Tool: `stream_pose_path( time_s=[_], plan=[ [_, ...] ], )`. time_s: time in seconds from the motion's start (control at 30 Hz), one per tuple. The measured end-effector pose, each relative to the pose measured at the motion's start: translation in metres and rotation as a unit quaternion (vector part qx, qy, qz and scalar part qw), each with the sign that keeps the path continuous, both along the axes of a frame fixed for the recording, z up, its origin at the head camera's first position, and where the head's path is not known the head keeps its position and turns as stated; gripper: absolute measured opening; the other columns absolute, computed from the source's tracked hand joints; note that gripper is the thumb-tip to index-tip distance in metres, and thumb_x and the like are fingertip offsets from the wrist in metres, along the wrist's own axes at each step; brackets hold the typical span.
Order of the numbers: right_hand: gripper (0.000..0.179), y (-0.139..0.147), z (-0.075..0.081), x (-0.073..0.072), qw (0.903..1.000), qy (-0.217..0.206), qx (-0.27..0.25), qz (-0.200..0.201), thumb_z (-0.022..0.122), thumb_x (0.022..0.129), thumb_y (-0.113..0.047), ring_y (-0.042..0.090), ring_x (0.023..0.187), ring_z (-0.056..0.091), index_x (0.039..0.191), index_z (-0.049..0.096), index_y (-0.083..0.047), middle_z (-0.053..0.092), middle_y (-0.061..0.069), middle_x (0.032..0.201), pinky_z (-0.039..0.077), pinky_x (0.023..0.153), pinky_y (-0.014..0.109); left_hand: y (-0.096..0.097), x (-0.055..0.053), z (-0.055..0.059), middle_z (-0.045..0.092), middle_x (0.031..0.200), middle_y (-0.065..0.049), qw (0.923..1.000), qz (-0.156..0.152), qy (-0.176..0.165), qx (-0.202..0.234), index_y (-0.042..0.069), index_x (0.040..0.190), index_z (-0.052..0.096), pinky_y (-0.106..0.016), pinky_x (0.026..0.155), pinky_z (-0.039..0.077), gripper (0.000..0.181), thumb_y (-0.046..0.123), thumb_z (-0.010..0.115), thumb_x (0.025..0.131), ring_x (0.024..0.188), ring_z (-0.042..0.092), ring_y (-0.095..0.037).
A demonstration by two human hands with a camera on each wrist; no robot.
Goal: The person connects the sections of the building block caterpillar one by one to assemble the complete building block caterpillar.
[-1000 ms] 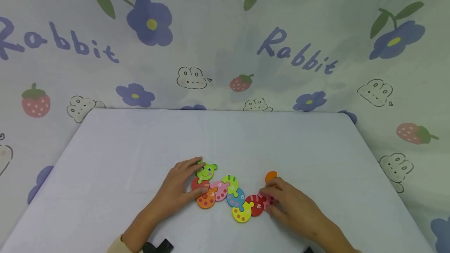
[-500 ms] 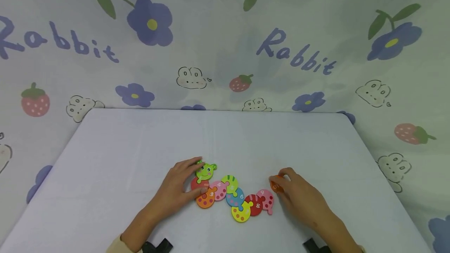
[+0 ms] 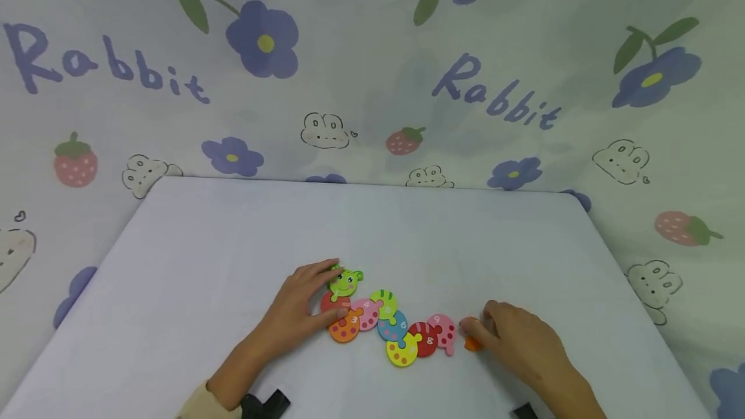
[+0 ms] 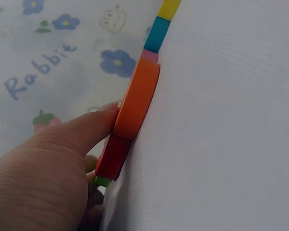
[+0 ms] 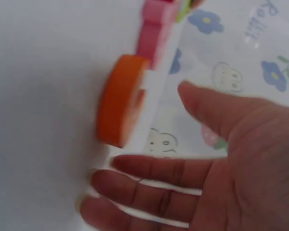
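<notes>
A numbered caterpillar puzzle of round colored pieces winds across the white table, from a green smiling head to a pink piece marked 9. My left hand rests on its left end: the thumb touches the orange piece marked 3, and the fingertips lie by the head, over the red piece. Right of the pink end, a loose orange piece lies apart from the chain by a small gap. My right hand is beside it, thumb and fingers spread and apart from it.
The white tabletop spreads around the puzzle to its far edge. Behind it hangs a cloth printed with flowers, rabbits and strawberries. Black straps or mounts show near both wrists at the bottom.
My right hand has left the pink piece, picked up the orange piece from above it, brought it down to the right of the pink end and let go. My left hand stays put.
</notes>
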State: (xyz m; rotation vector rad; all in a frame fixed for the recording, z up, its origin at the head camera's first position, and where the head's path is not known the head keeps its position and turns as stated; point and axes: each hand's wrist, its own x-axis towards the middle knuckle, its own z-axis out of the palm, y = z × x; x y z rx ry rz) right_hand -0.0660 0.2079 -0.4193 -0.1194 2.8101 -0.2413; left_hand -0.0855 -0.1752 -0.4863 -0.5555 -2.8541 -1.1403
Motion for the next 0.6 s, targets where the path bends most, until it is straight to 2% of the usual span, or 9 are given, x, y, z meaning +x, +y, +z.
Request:
stream_pose_path(
  time_s=[0.1, 0.17, 0.3, 0.43, 0.53, 0.6],
  plan=[
    [0.058, 0.001, 0.002, 0.009, 0.9988, 0.013, -0.006, 0.046, 0.087, 0.079, -0.052, 0.018, 0.095, 0.063, 0.121, 0.072, -0.015, 0.065, 0.000, 0.107, 0.062, 0.080, 0.043, 0.002, -0.001, 0.000, 0.045, 0.161, 0.007, 1.0000, 0.000, 0.002, -0.002, 0.020, 0.150, 0.058, -0.062, 0.115, 0.035, 0.075, 0.053, 0.082, 0.087, 0.146, 0.040, -0.023],
    [0.062, -0.002, 0.000, 0.014, 0.9970, 0.023, -0.008, 0.073, 0.092, 0.076, -0.046, 0.017, 0.102, 0.063, 0.126, 0.071, -0.015, 0.063, 0.000, 0.116, 0.062, 0.084, 0.043, 0.001, 0.000, 0.000, 0.045, 0.161, 0.006, 1.0000, 0.003, 0.003, -0.001, 0.020, 0.150, 0.058, -0.062, 0.114, 0.035, 0.075, 0.052, 0.083, 0.087, 0.146, 0.040, -0.024],
    [0.054, -0.005, -0.005, 0.020, 0.9969, 0.040, -0.011, 0.067, 0.094, 0.075, -0.040, 0.009, 0.089, 0.059, 0.118, 0.072, -0.016, 0.061, -0.004, 0.107, 0.062, 0.081, 0.035, 0.001, 0.000, -0.001, 0.044, 0.161, 0.007, 1.0000, 0.000, -0.002, 0.005, 0.021, 0.151, 0.058, -0.062, 0.115, 0.034, 0.075, 0.052, 0.083, 0.087, 0.146, 0.040, -0.023],
    [0.062, -0.003, -0.005, 0.021, 0.9988, 0.007, -0.006, 0.047, 0.096, 0.070, -0.043, 0.009, 0.085, 0.056, 0.122, 0.071, -0.019, 0.057, -0.004, 0.103, 0.062, 0.076, 0.036, 0.002, -0.001, 0.000, 0.044, 0.161, 0.007, 1.0000, -0.003, -0.002, 0.001, 0.022, 0.151, 0.058, -0.061, 0.116, 0.034, 0.074, 0.052, 0.082, 0.087, 0.146, 0.040, -0.023],
    [0.066, -0.001, -0.005, 0.023, 0.9982, -0.017, 0.003, 0.058, 0.096, 0.071, -0.042, 0.008, 0.082, 0.056, 0.129, 0.071, -0.023, 0.055, -0.005, 0.102, 0.061, 0.072, 0.032, 0.002, -0.001, 0.001, 0.045, 0.161, 0.006, 1.0000, -0.002, 0.002, -0.001, 0.020, 0.150, 0.058, -0.062, 0.115, 0.035, 0.074, 0.050, 0.084, 0.087, 0.146, 0.040, -0.024],
    [0.064, 0.000, -0.004, 0.024, 0.9976, -0.016, 0.008, 0.066, 0.096, 0.072, -0.040, 0.007, 0.078, 0.054, 0.129, 0.071, -0.026, 0.054, -0.006, 0.099, 0.059, 0.069, 0.027, 0.002, -0.001, 0.001, 0.045, 0.161, 0.006, 1.0000, -0.002, 0.002, -0.002, 0.020, 0.150, 0.058, -0.061, 0.115, 0.035, 0.074, 0.049, 0.084, 0.087, 0.146, 0.040, -0.024]
  ],
)
